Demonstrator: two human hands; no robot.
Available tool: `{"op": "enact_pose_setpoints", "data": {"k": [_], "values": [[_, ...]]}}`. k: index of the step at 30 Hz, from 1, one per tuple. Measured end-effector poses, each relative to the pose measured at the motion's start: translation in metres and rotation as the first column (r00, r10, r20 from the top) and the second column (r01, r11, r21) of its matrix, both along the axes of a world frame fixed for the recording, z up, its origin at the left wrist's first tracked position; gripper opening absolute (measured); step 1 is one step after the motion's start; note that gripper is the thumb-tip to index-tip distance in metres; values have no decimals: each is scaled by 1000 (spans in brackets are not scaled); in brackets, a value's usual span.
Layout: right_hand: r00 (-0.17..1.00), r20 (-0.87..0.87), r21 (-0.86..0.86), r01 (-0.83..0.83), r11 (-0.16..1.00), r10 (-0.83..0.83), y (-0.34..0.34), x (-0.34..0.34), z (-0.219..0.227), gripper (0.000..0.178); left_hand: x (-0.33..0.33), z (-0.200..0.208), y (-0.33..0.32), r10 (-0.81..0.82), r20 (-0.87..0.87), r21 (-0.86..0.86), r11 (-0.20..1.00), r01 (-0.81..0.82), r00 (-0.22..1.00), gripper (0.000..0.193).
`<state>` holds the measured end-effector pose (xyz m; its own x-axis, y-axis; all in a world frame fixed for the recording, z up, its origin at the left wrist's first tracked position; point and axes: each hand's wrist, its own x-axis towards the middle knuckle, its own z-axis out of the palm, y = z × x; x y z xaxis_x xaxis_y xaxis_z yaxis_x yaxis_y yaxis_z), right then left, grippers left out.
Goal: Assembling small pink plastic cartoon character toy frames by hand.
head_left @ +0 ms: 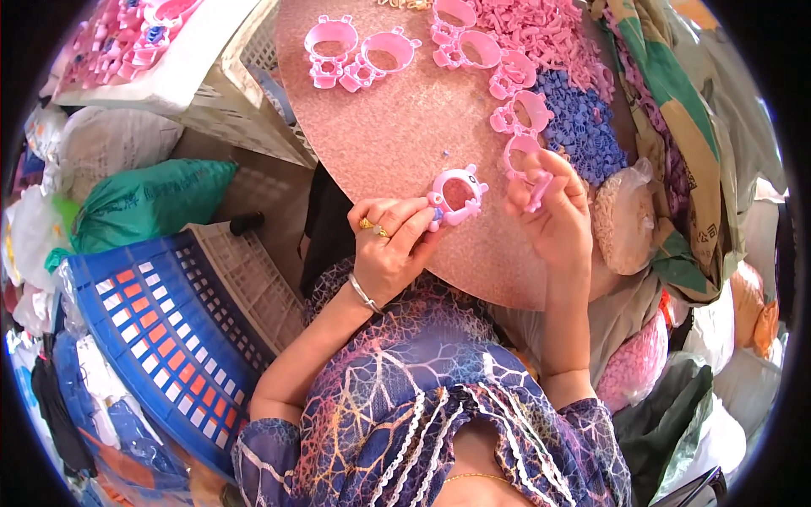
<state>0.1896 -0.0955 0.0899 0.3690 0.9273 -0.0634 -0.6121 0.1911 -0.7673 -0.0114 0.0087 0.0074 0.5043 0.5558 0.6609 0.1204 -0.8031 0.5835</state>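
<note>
My left hand (pixel 390 241) is closed on a pink plastic ring-shaped toy part (pixel 465 215) with small ears and an eye mark, held over the near edge of the round table. A bit of blue shows by my left fingertips. To the right, my right hand (pixel 559 207) pinches a small pink plastic piece (pixel 537 194), apart from the held ring. Just behind those fingers lies another pink ring part (pixel 517 150), partly hidden by the hand. More such pink parts (pixel 528 111) run in a curved row toward the far side.
Two pink ring parts (pixel 390 52) lie at the table's (pixel 384 127) far left. Heaps of small pink pieces (pixel 541 34) and blue pieces (pixel 583 127) are at right, beside a clear bag of beige bits (pixel 623 220). A blue basket (pixel 127 253) and green bag (pixel 156 198) stand at left.
</note>
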Motion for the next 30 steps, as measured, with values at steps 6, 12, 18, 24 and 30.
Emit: {"op": "enact_pose_setpoints", "data": {"k": [6, 12, 18, 24, 30], "values": [[145, 971, -177, -110, 978, 192, 40, -7, 21, 17, -1, -2, -1, 2, 4, -10, 1000, -2, 1000, 35], [47, 932, -347, -167, 923, 359, 57, -5, 22, 11, 0, 0, -2, 7, 18, -25, 1000, -6, 1000, 39], [-59, 916, -401, -136, 906, 396, 59, -4, 22, 17, 0, 2, -1, -6, 28, -46, 999, 7, 1000, 40], [52, 864, -486, -177, 856, 501, 72, -5, 29, 18, 1, -1, -1, -6, 30, -57, 998, 8, 1000, 30], [245, 613, -746, -132, 653, 751, 97, -5, 41, 21, 1, 0, -2, 3, 24, -63, 998, -1, 1000, 29]]}}
